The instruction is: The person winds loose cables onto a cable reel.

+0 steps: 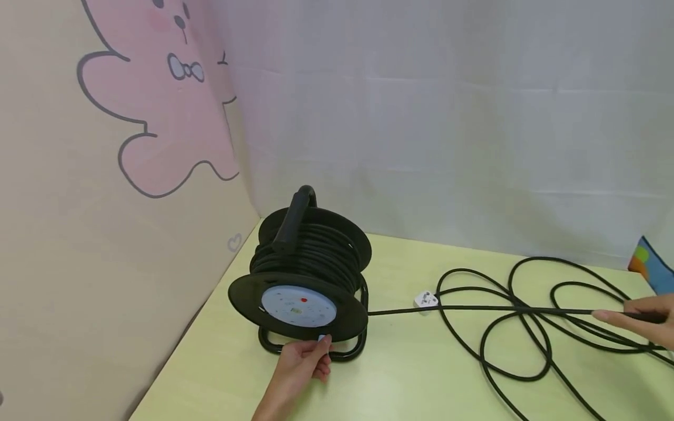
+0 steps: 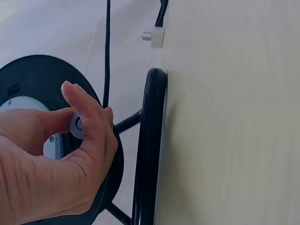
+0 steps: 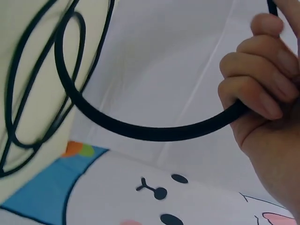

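One black cable reel (image 1: 310, 254), standing on its tubular frame on the pale yellow table (image 1: 389, 386); with my left hand (image 1: 301, 361) I pinch the small pale knob (image 1: 322, 337) at its front rim. One black cable (image 1: 500, 307), running straight from the reel into my right hand (image 1: 654, 328), fingers curled round it; one white plug (image 1: 425, 299), between reel and cable loops.

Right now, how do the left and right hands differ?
Grip: the left hand pinches the small knob on the reel; the right hand is curled round the black cable.
Place: the left hand is at the reel; the right hand is at the head view's right edge.
Both hold something.
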### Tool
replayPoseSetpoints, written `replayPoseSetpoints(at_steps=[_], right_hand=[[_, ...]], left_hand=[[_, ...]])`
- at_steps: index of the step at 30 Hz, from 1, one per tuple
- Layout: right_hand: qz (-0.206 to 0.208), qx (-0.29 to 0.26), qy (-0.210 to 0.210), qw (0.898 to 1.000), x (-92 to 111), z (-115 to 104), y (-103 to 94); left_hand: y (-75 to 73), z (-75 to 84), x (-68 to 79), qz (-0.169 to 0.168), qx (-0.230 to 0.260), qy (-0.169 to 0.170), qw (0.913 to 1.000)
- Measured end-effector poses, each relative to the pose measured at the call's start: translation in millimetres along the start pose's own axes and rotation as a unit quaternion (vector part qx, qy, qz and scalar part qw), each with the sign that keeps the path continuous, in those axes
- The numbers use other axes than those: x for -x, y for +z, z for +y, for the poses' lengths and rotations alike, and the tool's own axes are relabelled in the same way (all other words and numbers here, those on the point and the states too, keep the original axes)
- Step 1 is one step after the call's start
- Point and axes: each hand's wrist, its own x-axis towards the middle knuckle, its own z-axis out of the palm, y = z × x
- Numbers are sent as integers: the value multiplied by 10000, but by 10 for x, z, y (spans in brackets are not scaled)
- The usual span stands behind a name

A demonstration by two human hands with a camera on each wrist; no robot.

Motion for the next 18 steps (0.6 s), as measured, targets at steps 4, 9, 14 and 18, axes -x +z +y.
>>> replayPoseSetpoints(at_steps=[4, 9, 14, 18], right_hand=[[-505, -103, 232, 9984, 16, -65, 102], [-838, 41, 221, 9962, -18, -143, 166], [-624, -83, -161, 9979, -63, -239, 222], [-587, -332, -166, 9976, -58, -311, 251]], left_hand=[[-105, -28, 25, 294, -72, -43, 9995], [-239, -27, 34, 565, -45, -237, 9981], [-329, -11, 33, 732, -51, -358, 9967], [-391, 3, 22, 1001, 18, -354, 9943]])
